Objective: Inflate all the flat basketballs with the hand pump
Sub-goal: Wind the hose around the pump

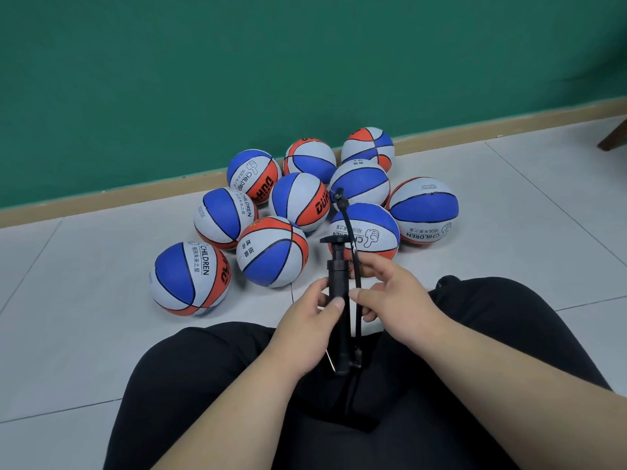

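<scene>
A black hand pump stands upright above my lap, T-handle on top. Its thin black hose arcs up from the base, with the nozzle end over the balls. My left hand grips the pump barrel, thumb across its front. My right hand is beside the barrel with its fingers around the hose. Several blue, white and orange basketballs lie clustered on the floor in front of me; the nearest sits right behind the pump.
I sit on a pale tiled floor with my black-trousered legs spread. A green wall with a tan skirting board runs behind the balls. A dark wooden furniture leg shows at the far right.
</scene>
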